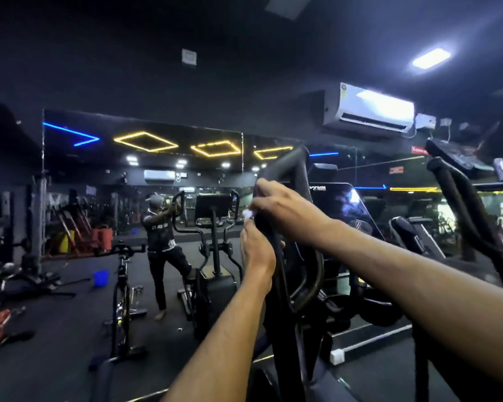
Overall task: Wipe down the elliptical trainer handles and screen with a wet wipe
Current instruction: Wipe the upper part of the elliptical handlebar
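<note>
My left hand [256, 253] and right hand [285, 210] both curl round the black padded left handle [291, 169] at frame centre, pinching one small white wet wipe [248, 213] against it. I judge I'm partway: this handle is in hand, while the second black handle [459, 198] at right and the one glossy dark screen [343, 204] look not yet wiped.

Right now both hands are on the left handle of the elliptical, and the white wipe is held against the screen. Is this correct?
Not quite. Both the left hand and the right hand are on the left handle, but the wet wipe is pinched against that handle, not against the screen. The head view shows this.
</note>
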